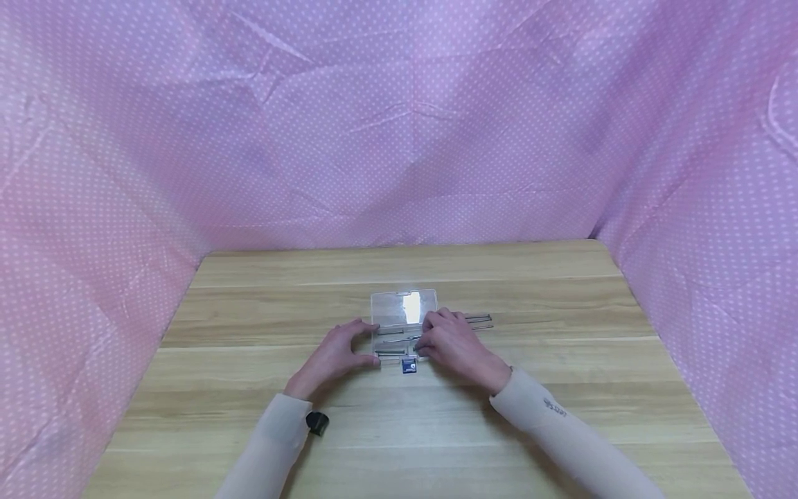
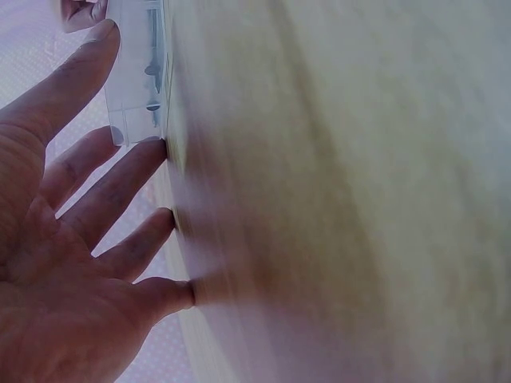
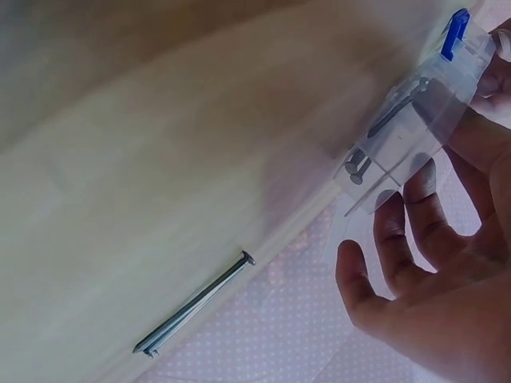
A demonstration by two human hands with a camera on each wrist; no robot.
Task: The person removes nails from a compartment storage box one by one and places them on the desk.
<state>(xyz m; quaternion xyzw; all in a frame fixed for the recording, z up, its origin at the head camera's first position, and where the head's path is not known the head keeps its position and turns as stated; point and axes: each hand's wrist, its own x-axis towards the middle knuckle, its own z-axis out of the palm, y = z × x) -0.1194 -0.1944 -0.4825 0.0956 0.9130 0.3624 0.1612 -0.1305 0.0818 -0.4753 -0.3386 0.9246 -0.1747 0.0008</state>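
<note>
A clear plastic box (image 1: 376, 344) lies on the table with its transparent lid (image 1: 389, 308) folded back on the far side. Metal nails (image 1: 391, 353) lie in its compartments; more nails (image 3: 393, 112) show through the wall in the right wrist view. My left hand (image 1: 339, 351) spans the box's left end, thumb at the near corner and index finger at the far one. Over the right end is my right hand (image 1: 454, 344), its thumb and fingertips at the box wall. Its palm hides part of that end. A blue tab (image 1: 409, 365) with a white mark sits at the near edge.
Several loose nails (image 1: 480, 319) lie on the wooden table (image 1: 399, 443) just right of the box, beyond my right hand. Pink dotted cloth (image 1: 399, 138) hangs around the table's back and sides. A black band (image 1: 317, 423) is at my left wrist.
</note>
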